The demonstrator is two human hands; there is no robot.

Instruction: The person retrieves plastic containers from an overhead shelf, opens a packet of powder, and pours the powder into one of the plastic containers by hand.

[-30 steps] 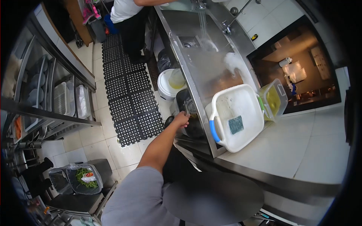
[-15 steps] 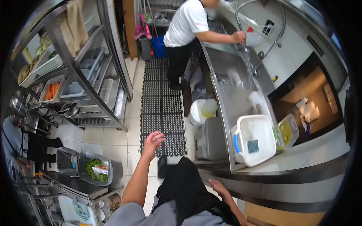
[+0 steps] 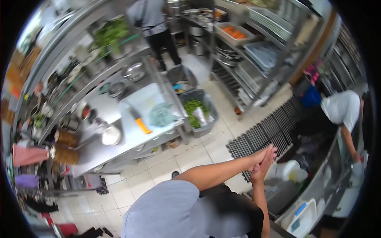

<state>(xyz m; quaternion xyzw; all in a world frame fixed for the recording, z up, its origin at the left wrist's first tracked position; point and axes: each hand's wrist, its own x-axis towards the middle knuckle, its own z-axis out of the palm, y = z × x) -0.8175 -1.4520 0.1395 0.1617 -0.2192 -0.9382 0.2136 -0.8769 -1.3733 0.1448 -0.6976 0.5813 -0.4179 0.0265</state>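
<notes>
My left hand point(image 3: 258, 158) and my right hand point(image 3: 263, 166) meet in front of me, palm against palm. Their fingers are stretched out side by side, and no object shows between them. Below and behind the hands lies a black perforated floor mat point(image 3: 254, 144). A white bucket point(image 3: 288, 169) stands on the floor just right of them. Further down on that side, a white basin point(image 3: 307, 218) with a blue handle rests at the metal sink counter.
To the left, a steel table holds a white cutting board point(image 3: 149, 99), an orange-handled knife point(image 3: 142, 125) and a greenish cloth point(image 3: 162, 114). Lined bins stand beyond, one with green trimmings point(image 3: 194, 109). Co-workers stand at the back point(image 3: 152, 20) and by the sink point(image 3: 342, 108).
My hands were apart and have come together. The view has swung left, away from the sink and toward the table with the cutting board.
</notes>
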